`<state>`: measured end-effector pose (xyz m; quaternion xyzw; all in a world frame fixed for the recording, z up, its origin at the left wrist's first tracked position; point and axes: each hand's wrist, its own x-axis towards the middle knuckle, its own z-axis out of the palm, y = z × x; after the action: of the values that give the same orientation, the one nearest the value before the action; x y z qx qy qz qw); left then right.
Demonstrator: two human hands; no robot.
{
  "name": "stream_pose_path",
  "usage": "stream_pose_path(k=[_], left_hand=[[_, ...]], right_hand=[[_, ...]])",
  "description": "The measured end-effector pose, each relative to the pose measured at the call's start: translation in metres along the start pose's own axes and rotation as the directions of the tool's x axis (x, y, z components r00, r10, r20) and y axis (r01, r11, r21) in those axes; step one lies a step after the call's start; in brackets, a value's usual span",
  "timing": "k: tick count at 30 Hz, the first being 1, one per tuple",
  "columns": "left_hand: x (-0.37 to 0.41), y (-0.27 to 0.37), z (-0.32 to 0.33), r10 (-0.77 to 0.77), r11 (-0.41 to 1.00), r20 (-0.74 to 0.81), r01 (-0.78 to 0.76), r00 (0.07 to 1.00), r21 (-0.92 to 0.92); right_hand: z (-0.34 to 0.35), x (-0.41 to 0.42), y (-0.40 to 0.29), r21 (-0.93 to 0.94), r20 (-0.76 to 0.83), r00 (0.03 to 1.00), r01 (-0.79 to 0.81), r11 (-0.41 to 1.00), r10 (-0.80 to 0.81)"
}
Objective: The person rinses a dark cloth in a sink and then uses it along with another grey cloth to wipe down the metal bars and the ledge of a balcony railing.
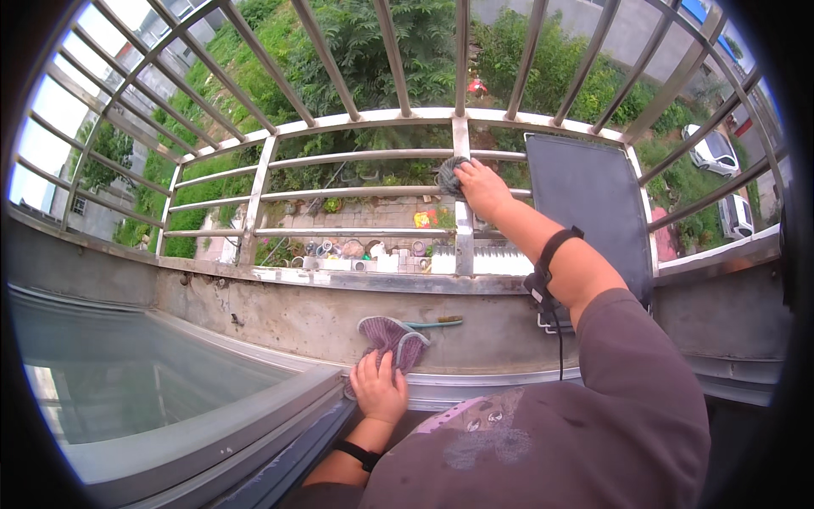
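My right hand [484, 191] reaches out to the metal window guard and grips a grey-green cloth [452, 175], pressed against an upright post [465, 223] where a horizontal bar meets it. Down at the window track, my left hand [379, 389] rests on a purple ribbed cloth [413, 347] with a pale edge; part of the cloth lies under the fingers. Beside that cloth, a toothbrush [435, 324] with a light blue handle and brown bristles lies on the concrete ledge.
A dark flat panel [585, 203] stands against the guard at the right, near my right arm. The sliding window frame [210, 426] with its glass is at the left. Metal bars [327, 60] curve up and outward, and a yard with plants and pots lies below.
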<state>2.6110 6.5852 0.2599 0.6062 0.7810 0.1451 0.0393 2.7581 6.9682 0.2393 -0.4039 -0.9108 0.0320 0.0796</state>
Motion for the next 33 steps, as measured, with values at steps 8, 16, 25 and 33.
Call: stream_pose_path(k=[8, 16, 25, 33], left_hand=[[-0.001, -0.002, 0.001, 0.001, 1.0, -0.012, -0.001, 1.0, -0.003], [-0.005, -0.005, 0.011, 0.015, 1.0, -0.091, -0.014, 0.996, 0.016], [-0.01, -0.005, 0.011, 0.013, 1.0, -0.089, -0.012, 0.996, 0.015], [-0.011, -0.012, 0.009, -0.033, 0.999, -0.101, 0.032, 0.994, -0.012]], right_hand=[[0.0, -0.017, -0.017, 0.059, 0.096, 0.99, 0.094, 0.994, -0.099], [-0.069, -0.1, -0.057, 0.371, 0.43, 0.902, -0.147, 0.917, -0.03], [-0.356, 0.003, -0.037, 0.725, 0.324, 0.945, -0.27, 0.633, 0.032], [-0.338, 0.004, -0.095, 0.44, -0.116, 0.993, 0.024, 0.898, 0.03]])
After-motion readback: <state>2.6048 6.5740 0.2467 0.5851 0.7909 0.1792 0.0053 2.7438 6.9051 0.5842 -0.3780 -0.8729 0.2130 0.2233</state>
